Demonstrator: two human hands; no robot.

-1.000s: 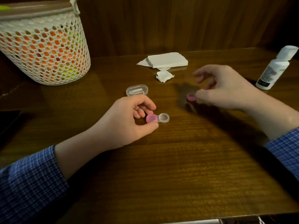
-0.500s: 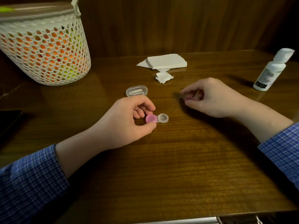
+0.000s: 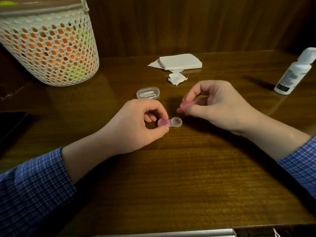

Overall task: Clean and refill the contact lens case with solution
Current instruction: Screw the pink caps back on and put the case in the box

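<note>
Head view: at frame centre the left hand (image 3: 135, 124) pinches the capped pink end of the contact lens case (image 3: 170, 122) on the worktop (image 3: 188, 177), its other well uncapped. Just right, the right hand (image 3: 217, 106) pinches a loose pink cap (image 3: 185, 105). Solution bottle (image 3: 294, 72) stands at right edge.

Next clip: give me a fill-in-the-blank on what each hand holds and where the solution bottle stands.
1. The left hand pinches the clear plastic lens case at its ___ capped well.
2. The right hand holds a loose pink ___.
3. The case's right well is ___.
4. The white solution bottle stands at the table's far ___ side.

Missing: pink; cap; uncapped; right
</note>
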